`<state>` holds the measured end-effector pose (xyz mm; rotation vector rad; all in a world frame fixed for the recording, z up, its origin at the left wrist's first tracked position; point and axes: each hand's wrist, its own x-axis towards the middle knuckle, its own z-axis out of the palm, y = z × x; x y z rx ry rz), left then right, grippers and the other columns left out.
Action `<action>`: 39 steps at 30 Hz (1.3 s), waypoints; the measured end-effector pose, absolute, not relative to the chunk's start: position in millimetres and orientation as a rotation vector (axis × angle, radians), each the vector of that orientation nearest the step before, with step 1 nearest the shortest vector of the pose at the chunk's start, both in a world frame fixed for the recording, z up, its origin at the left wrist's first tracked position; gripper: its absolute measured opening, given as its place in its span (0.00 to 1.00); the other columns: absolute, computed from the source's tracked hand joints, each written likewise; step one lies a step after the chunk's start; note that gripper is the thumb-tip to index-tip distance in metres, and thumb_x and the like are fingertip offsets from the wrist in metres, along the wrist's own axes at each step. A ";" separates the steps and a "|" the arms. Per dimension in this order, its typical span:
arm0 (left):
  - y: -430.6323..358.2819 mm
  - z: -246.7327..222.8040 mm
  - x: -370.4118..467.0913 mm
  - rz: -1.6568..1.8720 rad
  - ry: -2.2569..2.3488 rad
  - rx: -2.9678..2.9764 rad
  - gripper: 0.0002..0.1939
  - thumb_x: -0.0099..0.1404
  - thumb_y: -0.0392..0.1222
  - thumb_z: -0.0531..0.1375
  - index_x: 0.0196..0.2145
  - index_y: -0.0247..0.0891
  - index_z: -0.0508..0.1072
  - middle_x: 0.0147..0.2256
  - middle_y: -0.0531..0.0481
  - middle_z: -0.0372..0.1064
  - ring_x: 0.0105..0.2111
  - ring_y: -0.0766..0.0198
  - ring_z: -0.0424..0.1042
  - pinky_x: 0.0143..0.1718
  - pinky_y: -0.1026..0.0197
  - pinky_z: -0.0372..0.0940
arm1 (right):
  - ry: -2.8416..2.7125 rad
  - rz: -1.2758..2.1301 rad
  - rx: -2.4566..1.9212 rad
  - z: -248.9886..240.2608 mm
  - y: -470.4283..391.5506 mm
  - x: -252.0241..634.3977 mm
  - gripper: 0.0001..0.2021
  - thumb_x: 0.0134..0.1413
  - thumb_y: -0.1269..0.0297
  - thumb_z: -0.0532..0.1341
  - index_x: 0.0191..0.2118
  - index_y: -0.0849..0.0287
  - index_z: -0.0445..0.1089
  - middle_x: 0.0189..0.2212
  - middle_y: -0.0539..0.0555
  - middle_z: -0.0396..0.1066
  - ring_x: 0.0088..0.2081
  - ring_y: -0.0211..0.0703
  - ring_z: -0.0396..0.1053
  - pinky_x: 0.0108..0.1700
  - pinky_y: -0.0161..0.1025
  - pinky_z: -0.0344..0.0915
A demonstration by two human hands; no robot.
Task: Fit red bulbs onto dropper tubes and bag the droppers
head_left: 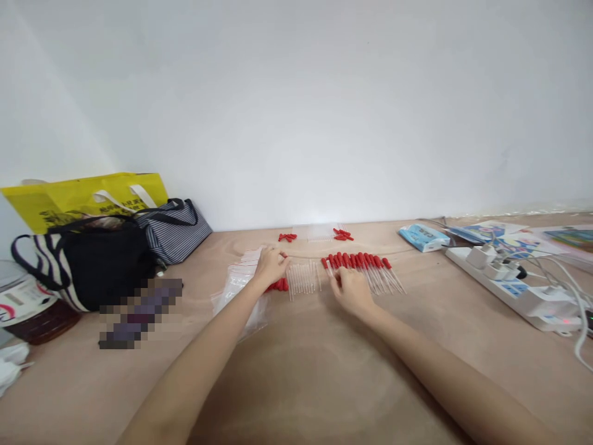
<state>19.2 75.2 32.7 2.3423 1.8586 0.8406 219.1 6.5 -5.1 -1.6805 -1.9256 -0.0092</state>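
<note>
My left hand (pixel 272 266) is closed, with a bit of red at its fingertips that looks like a rubber bulb. Beneath it lies a pile of red rubber bulbs (pixel 279 285), partly covered by the hand. Bare glass tubes (pixel 302 278) lie side by side between my hands. My right hand (pixel 351 288) pinches a thin glass tube (pixel 329 268) at the left end of a row of glass droppers (pixel 377 278) with red bulbs, hiding some of them. Clear zip bags (pixel 236 285) lie left of my left hand.
Toward the wall are two small heaps of red bulbs (pixel 343 235) and more glass tubes (pixel 319 232). A blue tissue pack (pixel 423 237) and a white power strip (pixel 509 290) with cables lie right. Bags (pixel 111 259) and a large jar (pixel 37 309) stand left.
</note>
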 end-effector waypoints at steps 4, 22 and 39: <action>37.4 24.6 24.5 1.226 1.399 2.070 0.06 0.62 0.42 0.49 0.33 0.37 0.62 0.29 0.51 0.65 0.29 0.66 0.68 0.32 0.63 0.64 | -2.010 0.050 -1.389 -21.6 -7.4 243.2 0.11 0.56 0.65 0.45 0.30 0.61 0.61 0.24 0.54 0.67 0.26 0.40 0.63 0.28 0.35 0.54; -22.8 -8.9 31.7 0.832 1.173 2.451 0.07 0.56 0.37 0.57 0.32 0.39 0.74 0.36 0.47 0.68 0.38 0.60 0.67 0.40 0.56 0.62 | -2.279 0.059 -1.132 -23.8 -31.8 243.7 0.10 0.56 0.67 0.50 0.37 0.58 0.68 0.32 0.54 0.70 0.33 0.39 0.65 0.37 0.38 0.49; -26.6 -4.4 37.0 0.883 1.166 2.338 0.11 0.63 0.39 0.49 0.32 0.36 0.70 0.30 0.50 0.71 0.31 0.64 0.68 0.34 0.62 0.61 | -2.203 0.137 -1.012 -25.8 -39.4 230.5 0.11 0.56 0.66 0.50 0.38 0.59 0.69 0.25 0.51 0.69 0.26 0.35 0.59 0.36 0.38 0.47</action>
